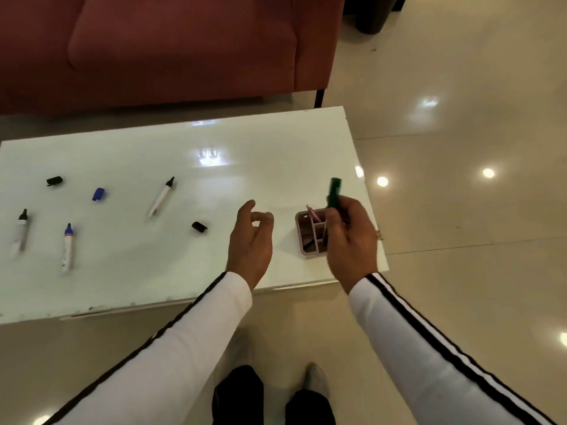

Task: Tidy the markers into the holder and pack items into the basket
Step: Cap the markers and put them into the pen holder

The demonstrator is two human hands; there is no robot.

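My right hand (351, 240) grips a green-capped marker (333, 193) upright above the pink divided holder (303, 240), which stands near the table's right front corner with a pink pen (313, 213) in it. My left hand (251, 240) hovers left of the holder, fingers loosely curled, holding nothing. Three uncapped markers lie on the white table: a black-tipped one (162, 196) in the middle, another black-tipped one (21, 233) at far left, and a blue one (67, 248) beside it. Loose caps lie about: black (54, 180), blue (98, 194), black (199, 227).
The white glossy table (153, 154) stands on a shiny tiled floor. A dark red sofa (168, 47) runs behind it. My legs and shoes show below the table's front edge. No basket is in view.
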